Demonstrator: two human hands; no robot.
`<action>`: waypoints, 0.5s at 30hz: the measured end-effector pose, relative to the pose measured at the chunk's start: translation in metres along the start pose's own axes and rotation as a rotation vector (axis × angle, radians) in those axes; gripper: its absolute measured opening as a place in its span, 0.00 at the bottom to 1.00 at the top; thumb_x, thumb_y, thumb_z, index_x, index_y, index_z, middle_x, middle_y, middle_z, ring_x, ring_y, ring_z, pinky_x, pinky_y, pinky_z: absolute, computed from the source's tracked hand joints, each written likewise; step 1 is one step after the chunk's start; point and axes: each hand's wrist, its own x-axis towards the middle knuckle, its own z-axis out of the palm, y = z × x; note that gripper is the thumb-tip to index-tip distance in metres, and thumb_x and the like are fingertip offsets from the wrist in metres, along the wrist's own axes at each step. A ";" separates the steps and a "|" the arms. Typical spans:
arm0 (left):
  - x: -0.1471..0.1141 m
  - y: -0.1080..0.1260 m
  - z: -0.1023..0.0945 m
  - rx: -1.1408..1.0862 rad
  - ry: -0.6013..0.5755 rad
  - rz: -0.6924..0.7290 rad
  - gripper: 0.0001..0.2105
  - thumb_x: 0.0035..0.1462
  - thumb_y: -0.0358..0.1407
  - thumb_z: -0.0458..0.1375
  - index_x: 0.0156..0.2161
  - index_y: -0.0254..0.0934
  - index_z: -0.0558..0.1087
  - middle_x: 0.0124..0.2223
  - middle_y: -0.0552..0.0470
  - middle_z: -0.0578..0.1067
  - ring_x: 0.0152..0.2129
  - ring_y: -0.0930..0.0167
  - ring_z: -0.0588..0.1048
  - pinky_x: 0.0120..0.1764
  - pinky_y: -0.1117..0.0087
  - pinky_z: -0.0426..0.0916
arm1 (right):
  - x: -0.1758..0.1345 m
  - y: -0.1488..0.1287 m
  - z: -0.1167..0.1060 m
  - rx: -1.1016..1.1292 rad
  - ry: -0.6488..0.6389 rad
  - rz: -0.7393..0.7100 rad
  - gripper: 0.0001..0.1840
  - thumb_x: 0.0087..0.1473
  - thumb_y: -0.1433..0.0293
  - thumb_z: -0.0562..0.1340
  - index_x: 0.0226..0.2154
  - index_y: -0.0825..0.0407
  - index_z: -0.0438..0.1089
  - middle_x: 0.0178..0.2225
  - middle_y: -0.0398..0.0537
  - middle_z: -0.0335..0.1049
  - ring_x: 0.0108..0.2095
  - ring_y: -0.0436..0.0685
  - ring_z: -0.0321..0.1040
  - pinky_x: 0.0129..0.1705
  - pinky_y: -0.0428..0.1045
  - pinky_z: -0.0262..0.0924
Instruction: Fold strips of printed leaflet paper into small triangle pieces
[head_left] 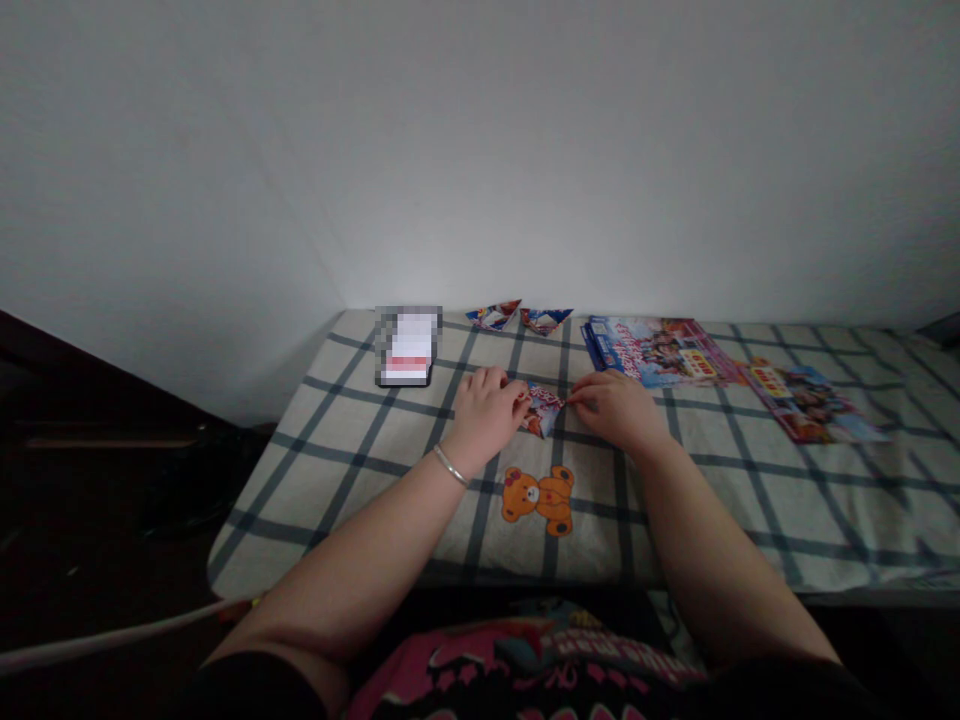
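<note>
A small folded piece of printed paper [544, 412], blue, red and white, lies on the checked cloth between my hands. My left hand [489, 410] rests over its left side with the fingers curled and closed on it, hiding that edge. At the paper's right corner, my right hand [619, 408] pinches with thumb and fingertips. Two folded paper boats [493, 316] made of similar printed paper stand against the wall, beyond my hands.
Left of my hands lies a phone [409, 350] with a lit, blurred screen. Colourful printed leaflets [660, 350] are stacked to the right, with another leaflet [817, 400] beside them. The checked tablecloth [360, 480] bears a bear print [538, 500]. A white wall [480, 150] stands behind.
</note>
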 end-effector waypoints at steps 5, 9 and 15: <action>0.000 -0.001 0.002 -0.019 0.012 -0.015 0.11 0.62 0.41 0.54 0.46 0.44 0.74 0.43 0.46 0.69 0.44 0.61 0.65 0.47 0.58 0.61 | 0.001 -0.015 0.007 0.117 0.076 -0.196 0.14 0.59 0.69 0.58 0.43 0.48 0.77 0.43 0.48 0.76 0.43 0.56 0.66 0.48 0.51 0.58; 0.000 -0.003 0.005 -0.049 0.046 -0.034 0.10 0.60 0.41 0.56 0.45 0.46 0.75 0.44 0.47 0.69 0.45 0.61 0.65 0.48 0.59 0.61 | 0.000 -0.034 0.007 0.064 0.035 -0.209 0.15 0.61 0.67 0.56 0.46 0.45 0.75 0.45 0.48 0.74 0.43 0.57 0.64 0.47 0.52 0.57; 0.001 -0.008 0.010 -0.088 0.064 -0.030 0.11 0.59 0.41 0.57 0.45 0.47 0.76 0.44 0.47 0.68 0.46 0.62 0.64 0.51 0.59 0.61 | -0.001 -0.044 0.002 0.012 -0.016 -0.200 0.15 0.62 0.63 0.55 0.45 0.44 0.75 0.44 0.48 0.73 0.45 0.58 0.63 0.49 0.52 0.55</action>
